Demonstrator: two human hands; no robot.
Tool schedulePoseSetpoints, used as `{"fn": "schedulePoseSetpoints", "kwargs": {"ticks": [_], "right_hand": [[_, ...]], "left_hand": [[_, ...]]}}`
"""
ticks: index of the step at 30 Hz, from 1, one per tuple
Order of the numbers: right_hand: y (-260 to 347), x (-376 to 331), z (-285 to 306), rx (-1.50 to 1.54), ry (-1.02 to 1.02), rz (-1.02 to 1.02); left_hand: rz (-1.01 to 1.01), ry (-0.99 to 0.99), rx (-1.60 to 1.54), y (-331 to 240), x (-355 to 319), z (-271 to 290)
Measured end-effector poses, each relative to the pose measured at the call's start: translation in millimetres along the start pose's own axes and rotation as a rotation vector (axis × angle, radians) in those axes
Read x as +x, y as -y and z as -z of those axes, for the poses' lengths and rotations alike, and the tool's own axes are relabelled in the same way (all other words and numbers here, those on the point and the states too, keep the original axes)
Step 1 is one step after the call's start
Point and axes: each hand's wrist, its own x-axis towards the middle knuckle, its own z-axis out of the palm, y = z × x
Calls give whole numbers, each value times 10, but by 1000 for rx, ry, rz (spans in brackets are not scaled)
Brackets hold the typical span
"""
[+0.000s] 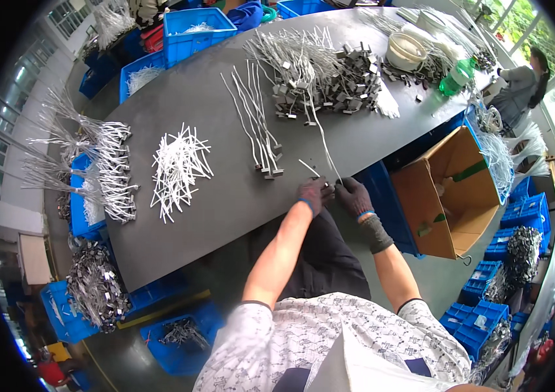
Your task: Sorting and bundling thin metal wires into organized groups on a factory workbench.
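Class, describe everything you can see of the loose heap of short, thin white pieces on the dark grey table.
The loose heap of short, thin white pieces looks like cut plastic; whether they are hollow is too small to tell. Slender and mostly straight, they lie crisscrossed at many angles, some ends sticking out. The heap rests on the dark grey tabletop, toward its left end. Neither the gloved left hand nor the gloved right hand touches it.

Dark gloves (356,198) with blue-edged cuffs (306,204) cover your hands (314,194), a dark gray band (376,235) wraps your right wrist (367,218), and you wear a short-sleeved white shirt (336,320) with gray print and dark sleeve edging (256,304) above black trousers (329,264).
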Motion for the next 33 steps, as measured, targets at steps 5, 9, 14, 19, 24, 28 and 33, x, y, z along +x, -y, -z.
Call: {"fn": "schedulePoseSetpoints", "kwargs": {"ticks": [5,9,14,19,24,28,33], "right_hand": [[429,42,17,-92,36,-55],[176,-87,65,-121,-75,10],[-259,-619,263,-161,-58,-107],[-2239,-2202,746,-593,413,-421],[-1696,-2607,817,-519,216,-484],[-1266,-2037,563,-536,116,-199],[-892,-1498,524,-727,263,-16]], "left_hand": [[-342,-380,372,308,686,-172],[-690,-309,363,145,840,-306],[-741,-415,537,-133,685,-393],[-830,-461,676,-294,705,-396],[-651,-145,179,-279,409,-234],[-468,-169,-99,-335,104,-267],[-574,-136,-402,-1167,-334,-328]]}}
